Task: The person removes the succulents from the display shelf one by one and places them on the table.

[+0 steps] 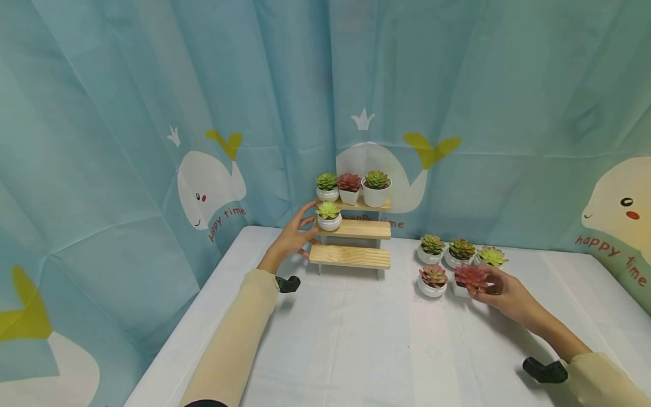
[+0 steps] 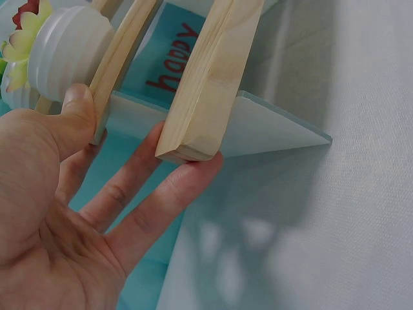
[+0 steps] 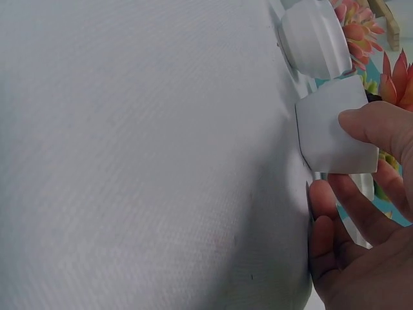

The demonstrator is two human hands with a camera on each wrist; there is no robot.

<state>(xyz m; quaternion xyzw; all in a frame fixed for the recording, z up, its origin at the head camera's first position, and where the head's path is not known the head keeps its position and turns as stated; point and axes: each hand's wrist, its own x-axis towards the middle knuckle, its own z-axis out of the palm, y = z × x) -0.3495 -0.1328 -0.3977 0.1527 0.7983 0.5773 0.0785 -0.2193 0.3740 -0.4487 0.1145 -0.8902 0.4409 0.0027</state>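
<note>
A three-step wooden plant stand (image 1: 351,256) stands at the back of the table. My left hand (image 1: 294,234) is at its left end, fingers spread. In the left wrist view, the thumb touches the middle step (image 2: 122,64) and a fingertip touches the end of the lowest step (image 2: 206,90). A light green succulent in a round white pot (image 1: 329,217) sits on the middle step, close to that hand. To the right, my right hand (image 1: 508,295) pinches a red succulent in a square white pot (image 3: 335,129). Its thumb lies on the pot's side, with fingers behind and below.
On the top step are a green succulent (image 1: 327,185), a red succulent (image 1: 349,186) and a larger green one (image 1: 376,189). Close around the right hand stand several potted succulents, including a pinkish one (image 1: 432,280). A blue curtain (image 1: 295,85) hangs behind the white table (image 1: 356,339).
</note>
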